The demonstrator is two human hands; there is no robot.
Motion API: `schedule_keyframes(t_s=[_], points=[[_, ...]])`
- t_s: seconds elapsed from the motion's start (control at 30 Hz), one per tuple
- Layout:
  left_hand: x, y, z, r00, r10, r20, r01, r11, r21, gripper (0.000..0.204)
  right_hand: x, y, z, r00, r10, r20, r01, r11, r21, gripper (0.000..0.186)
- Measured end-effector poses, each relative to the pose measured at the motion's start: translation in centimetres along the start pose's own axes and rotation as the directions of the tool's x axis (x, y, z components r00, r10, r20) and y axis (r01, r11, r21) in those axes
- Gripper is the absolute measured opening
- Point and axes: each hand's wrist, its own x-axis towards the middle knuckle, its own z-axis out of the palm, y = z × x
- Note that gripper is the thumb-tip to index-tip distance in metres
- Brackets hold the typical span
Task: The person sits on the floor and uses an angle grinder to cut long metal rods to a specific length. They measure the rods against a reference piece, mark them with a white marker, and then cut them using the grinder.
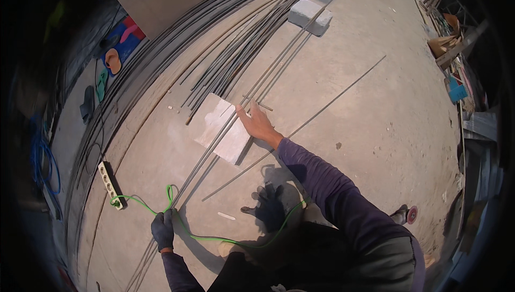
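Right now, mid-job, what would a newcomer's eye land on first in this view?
Probably the bright green cord, curving across the lower floor from the power strip at left. Next, the long thin rods running diagonally over two pale blocks, near and far. The hands differ: the left hand, lower left, wears a dark glove; the right hand, by the near block, is bare.

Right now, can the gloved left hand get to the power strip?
Probably yes: the power strip lies near the left hand, with just ground and green cord between. But that hand holds thin rods, so it might have to let go first.
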Motion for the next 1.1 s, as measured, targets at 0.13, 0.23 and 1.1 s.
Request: schedule_keyframes(t_s=[0.13, 0.23, 1.1], points=[[1.4, -1.3, -0.6, 1.000, -0.001, 0.029, 0.002, 1.000, -0.019, 0.051, 1.7, -4.0, 0.2, 0.984, 0.153, 0.087, -0.155, 0.988, 0.013, 0.114], [1.6, -1.6, -0.2, 0.995, -0.035, 0.091, 0.045, 0.993, -0.107, 0.052, 2.4, -4.3, 0.3, 0.987, 0.126, 0.099, -0.123, 0.992, -0.038, 0.114], [0.5, -4.5, -2.2, 0.995, 0.048, 0.093, -0.050, 0.998, 0.023, 0.050, 1.0, 22.2, -17.8, 0.653, 0.559, -0.511, -0.650, 0.760, 0.001, 0.059]])
